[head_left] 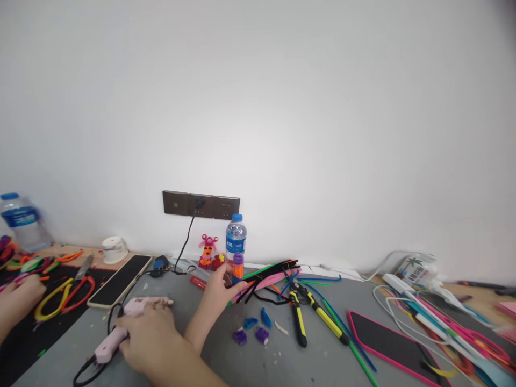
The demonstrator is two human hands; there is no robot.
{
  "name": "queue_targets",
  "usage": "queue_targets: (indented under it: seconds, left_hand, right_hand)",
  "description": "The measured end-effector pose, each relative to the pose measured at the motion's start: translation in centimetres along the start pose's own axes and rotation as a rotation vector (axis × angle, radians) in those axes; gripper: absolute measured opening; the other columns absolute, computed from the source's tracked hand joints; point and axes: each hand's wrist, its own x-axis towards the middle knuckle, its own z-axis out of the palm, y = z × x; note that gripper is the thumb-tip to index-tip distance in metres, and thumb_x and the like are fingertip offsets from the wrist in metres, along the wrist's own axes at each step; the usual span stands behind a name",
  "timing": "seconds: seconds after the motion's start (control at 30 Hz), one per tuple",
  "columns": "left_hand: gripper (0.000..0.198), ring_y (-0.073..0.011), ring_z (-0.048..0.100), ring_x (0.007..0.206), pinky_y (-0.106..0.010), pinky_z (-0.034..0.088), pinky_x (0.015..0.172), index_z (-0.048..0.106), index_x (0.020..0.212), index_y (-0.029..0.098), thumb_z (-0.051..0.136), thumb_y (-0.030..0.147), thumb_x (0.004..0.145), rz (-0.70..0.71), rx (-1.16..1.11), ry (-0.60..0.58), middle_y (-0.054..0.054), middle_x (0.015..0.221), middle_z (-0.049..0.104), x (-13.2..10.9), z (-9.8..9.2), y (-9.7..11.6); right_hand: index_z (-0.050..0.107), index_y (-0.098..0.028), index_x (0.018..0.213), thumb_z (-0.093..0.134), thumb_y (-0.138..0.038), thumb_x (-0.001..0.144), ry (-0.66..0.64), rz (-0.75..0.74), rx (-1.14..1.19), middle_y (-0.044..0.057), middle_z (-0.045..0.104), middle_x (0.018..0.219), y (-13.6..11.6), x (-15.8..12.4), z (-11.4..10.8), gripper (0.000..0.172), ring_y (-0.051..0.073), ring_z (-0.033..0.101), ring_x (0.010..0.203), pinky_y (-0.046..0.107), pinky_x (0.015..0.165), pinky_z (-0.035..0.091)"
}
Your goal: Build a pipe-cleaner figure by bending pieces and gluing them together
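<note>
My left hand (151, 336) lies on the grey tabletop, wrapped around a pink glue gun (116, 333) whose black cord loops off to the left. My right hand (220, 290) reaches forward to the foot of a water bottle (236, 239) by the wall. Its fingers pinch a small orange and purple pipe-cleaner piece (238, 267) that stands in front of the bottle. A bundle of pink, black and green pipe cleaners (270, 274) lies just right of that hand. Small blue and purple fuzzy bits (253, 329) sit on the table near my right forearm.
Yellow-handled pliers (299, 317) and a pink-cased phone (387, 344) lie to the right, with cables and scissors beyond. A phone (121, 279), red and yellow scissors (66, 293) and another person's hand (18, 301) are at the left. A wall socket (200, 205) and a small pink figure (207, 250) are behind.
</note>
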Motion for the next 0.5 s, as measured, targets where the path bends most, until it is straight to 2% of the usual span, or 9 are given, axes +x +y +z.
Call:
queue_targets:
  seconds: [0.13,0.23,0.33,0.5]
  left_hand:
    - [0.023,-0.0192,0.056,0.071,-0.027,0.04,0.063,0.058,0.082,0.019,0.072,0.035,0.072,0.017,-0.007,-0.003,0.0,0.076,0.063,-0.2,0.3,0.5]
    - [0.022,-0.0195,0.057,0.073,-0.027,0.041,0.064,0.059,0.083,0.02,0.072,0.035,0.073,0.044,-0.025,-0.025,0.0,0.079,0.064,-0.4,0.7,1.1]
    - [0.024,-0.0188,0.056,0.071,-0.026,0.04,0.062,0.06,0.085,0.02,0.072,0.036,0.073,0.047,-0.048,-0.05,0.0,0.077,0.062,-0.5,0.8,1.2]
    - [0.024,-0.0196,0.054,0.068,-0.028,0.041,0.061,0.064,0.088,0.019,0.072,0.037,0.074,0.038,-0.066,-0.011,0.0,0.072,0.061,-0.3,-0.1,0.8]
  right_hand:
    - [0.067,-0.021,0.106,0.06,-0.025,0.085,-0.016,0.084,-0.089,0.017,0.068,0.118,-1.0,-0.6,-0.4,0.022,0.033,0.066,0.103,0.047,0.077,0.055]
    - [0.064,-0.019,0.109,0.057,-0.025,0.086,-0.106,-0.062,-0.009,0.013,0.075,0.099,-1.7,-1.7,-0.6,0.025,0.028,0.072,0.084,0.037,0.065,0.058]
    - [0.06,-0.019,0.116,0.06,-0.035,0.083,-0.209,-0.158,0.041,0.01,0.077,0.09,-2.0,-2.0,-0.6,0.036,0.028,0.074,0.072,0.036,0.059,0.059]
    - [0.063,-0.015,0.112,0.06,-0.056,0.081,-0.274,-0.136,0.004,0.013,0.078,0.086,-2.1,-0.1,-0.6,0.052,0.033,0.075,0.073,0.043,0.06,0.06]
